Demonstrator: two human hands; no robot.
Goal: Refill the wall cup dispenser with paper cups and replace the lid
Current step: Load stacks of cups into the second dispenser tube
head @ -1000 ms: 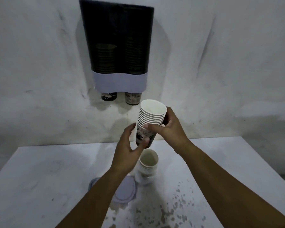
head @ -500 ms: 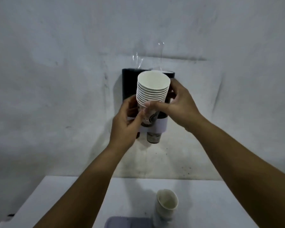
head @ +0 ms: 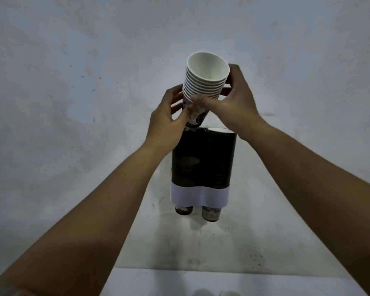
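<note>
A dark two-tube cup dispenser (head: 203,161) with a pale band at its foot hangs on the wall, and a cup bottom pokes out under each tube. Its top has no lid on it. A stack of several white paper cups (head: 205,82) is held tilted just above the dispenser's left tube, mouth facing me. My left hand (head: 167,122) pinches the printed lower end of the stack. My right hand (head: 233,103) grips its middle from the right. The lid is not in view.
A white table (head: 179,280) shows at the bottom edge, with the blurred rims of more cups (head: 216,293) at the very bottom. The bare grey wall (head: 73,103) surrounds the dispenser.
Both hands have raised the cup stack from in front of the dispenser to just above its open top. My view has moved closer and tilted up.
</note>
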